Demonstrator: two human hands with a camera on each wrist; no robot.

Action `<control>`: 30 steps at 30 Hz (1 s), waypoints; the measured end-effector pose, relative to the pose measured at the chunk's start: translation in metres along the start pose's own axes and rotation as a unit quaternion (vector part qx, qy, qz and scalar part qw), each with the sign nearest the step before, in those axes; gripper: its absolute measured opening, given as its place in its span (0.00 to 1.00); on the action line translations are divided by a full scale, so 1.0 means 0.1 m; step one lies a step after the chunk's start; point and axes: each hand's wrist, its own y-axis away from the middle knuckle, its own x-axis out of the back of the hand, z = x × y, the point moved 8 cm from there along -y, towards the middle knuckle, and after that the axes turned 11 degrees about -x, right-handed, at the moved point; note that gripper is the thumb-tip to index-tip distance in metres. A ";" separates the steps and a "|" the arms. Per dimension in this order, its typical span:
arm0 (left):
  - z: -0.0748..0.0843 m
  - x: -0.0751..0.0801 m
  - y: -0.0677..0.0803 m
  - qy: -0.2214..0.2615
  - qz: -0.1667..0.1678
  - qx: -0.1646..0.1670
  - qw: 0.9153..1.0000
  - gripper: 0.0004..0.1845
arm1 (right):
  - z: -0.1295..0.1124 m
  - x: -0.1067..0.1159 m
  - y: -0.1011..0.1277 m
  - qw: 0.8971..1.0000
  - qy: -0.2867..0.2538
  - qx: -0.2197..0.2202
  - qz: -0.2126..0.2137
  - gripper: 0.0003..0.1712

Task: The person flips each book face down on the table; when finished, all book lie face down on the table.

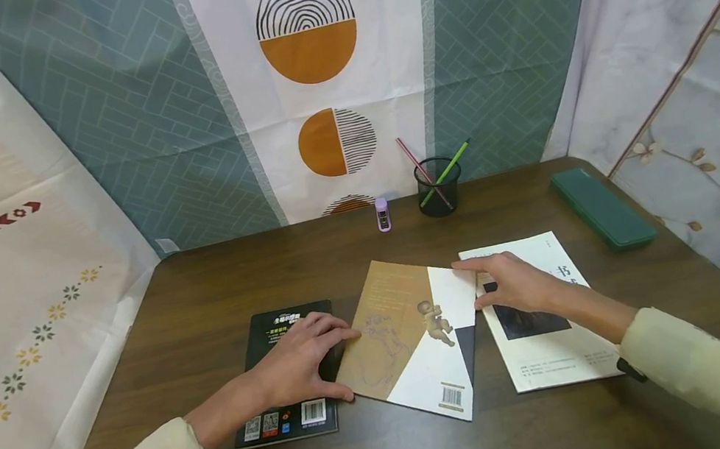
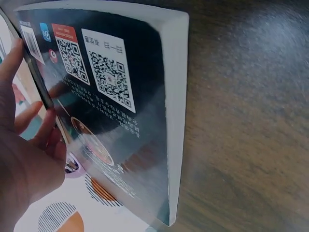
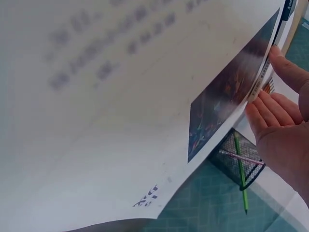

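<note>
Tan-and-white book (image 1: 410,341) sits between left hand (image 1: 305,357) and right hand (image 1: 513,282); both grips apart, each touching one side edge.

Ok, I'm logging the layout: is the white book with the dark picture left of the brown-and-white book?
No, in the head view the white book lies right of the brown-and-white book.
</note>
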 end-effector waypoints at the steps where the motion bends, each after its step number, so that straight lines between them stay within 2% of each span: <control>1: 0.01 -0.01 0.00 0.000 -0.002 0.002 1.000 0.49 | 0.00 0.00 -0.01 1.000 0.003 0.001 0.000 0.46; 8: 0.08 -0.07 -0.01 -0.018 -0.017 0.014 1.000 0.51 | 0.00 -0.02 -0.04 1.000 0.016 -0.008 -0.014 0.46; 13: 0.12 -0.07 0.01 -0.023 -0.014 0.013 1.000 0.50 | -0.01 -0.03 -0.10 1.000 0.015 0.000 -0.023 0.44; 20: 0.20 -0.08 0.02 -0.048 -0.014 -0.009 0.999 0.51 | -0.02 -0.06 -0.17 0.999 0.031 0.005 -0.037 0.43; 25: 0.28 -0.12 0.04 -0.038 -0.006 -0.029 0.999 0.49 | -0.04 -0.06 -0.21 0.999 0.038 0.014 -0.035 0.42; 30: 0.27 -0.12 0.08 -0.034 0.005 -0.030 0.999 0.54 | -0.07 -0.06 -0.24 0.999 0.027 0.014 -0.037 0.41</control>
